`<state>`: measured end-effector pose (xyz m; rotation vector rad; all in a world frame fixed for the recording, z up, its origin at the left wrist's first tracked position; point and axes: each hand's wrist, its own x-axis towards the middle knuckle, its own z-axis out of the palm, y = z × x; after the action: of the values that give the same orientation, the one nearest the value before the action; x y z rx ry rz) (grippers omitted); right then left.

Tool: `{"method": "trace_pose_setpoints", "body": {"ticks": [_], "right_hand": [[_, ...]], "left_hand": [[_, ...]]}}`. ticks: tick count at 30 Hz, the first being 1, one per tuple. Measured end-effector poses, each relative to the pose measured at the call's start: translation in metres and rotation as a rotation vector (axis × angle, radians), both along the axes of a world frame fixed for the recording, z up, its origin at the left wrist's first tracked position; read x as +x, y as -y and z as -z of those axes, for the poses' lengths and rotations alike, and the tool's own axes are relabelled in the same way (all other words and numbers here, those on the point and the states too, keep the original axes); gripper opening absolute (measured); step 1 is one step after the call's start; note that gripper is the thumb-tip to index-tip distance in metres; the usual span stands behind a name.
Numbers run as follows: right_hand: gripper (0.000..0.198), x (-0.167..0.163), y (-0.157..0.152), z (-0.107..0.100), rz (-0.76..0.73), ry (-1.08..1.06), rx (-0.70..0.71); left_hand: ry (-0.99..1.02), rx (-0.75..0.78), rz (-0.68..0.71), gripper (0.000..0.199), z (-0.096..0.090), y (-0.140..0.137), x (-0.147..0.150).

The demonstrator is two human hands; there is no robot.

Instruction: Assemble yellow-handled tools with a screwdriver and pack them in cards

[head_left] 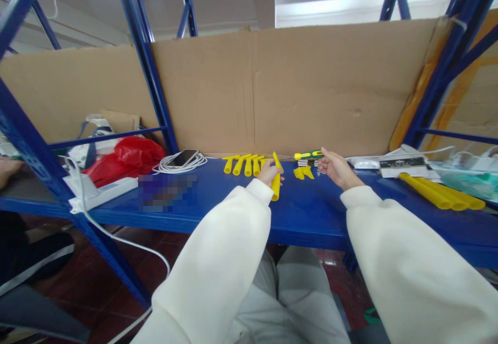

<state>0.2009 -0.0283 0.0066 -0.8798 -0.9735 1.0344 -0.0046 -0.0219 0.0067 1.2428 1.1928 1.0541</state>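
My left hand (268, 173) is wrapped round a yellow plastic tube (276, 191), its wider open end pointing towards me. My right hand (335, 167) is raised a little over the blue shelf, its fingers closed together beside the handle end of a yellow-and-green screwdriver (308, 155). What those fingers pinch, if anything, is too small to make out. Just left of that hand lie small yellow pieces (304, 173), with a stack of metal-looking parts (307, 163) behind them. To the left of my left hand, several similar yellow tubes (248, 166) lie in a row.
Three longer yellow tubes (439, 193) lie at the right by a black-and-white box (402, 167). At left are a phone (182, 157) on a coiled white cable (165, 165), a white power strip (112, 192) and a red bag (128, 158). Cardboard (311, 84) backs the blue shelf (233, 204).
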Motion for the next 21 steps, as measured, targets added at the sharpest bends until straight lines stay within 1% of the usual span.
{"method": "trace_pose_setpoints", "body": {"ticks": [5,8,17,21], "right_hand": [[0.025,-0.0018,0.0004,-0.0020,0.030,-0.006,-0.051],[0.023,-0.0020,0.0009,-0.0020,0.032,-0.003,-0.056],[0.021,0.0055,-0.0048,0.0032,-0.052,0.042,0.066],[0.028,0.0053,-0.0062,0.0050,-0.073,0.049,0.116]], "left_hand": [[0.008,0.002,0.012,0.066,0.0000,0.0002,-0.0001],[-0.006,-0.004,0.021,0.067,0.0009,-0.0017,-0.0007],[-0.017,0.004,0.011,0.063,0.0035,-0.0069,-0.0016],[-0.018,-0.002,0.007,0.062,0.0030,-0.0061,-0.0016]]}}
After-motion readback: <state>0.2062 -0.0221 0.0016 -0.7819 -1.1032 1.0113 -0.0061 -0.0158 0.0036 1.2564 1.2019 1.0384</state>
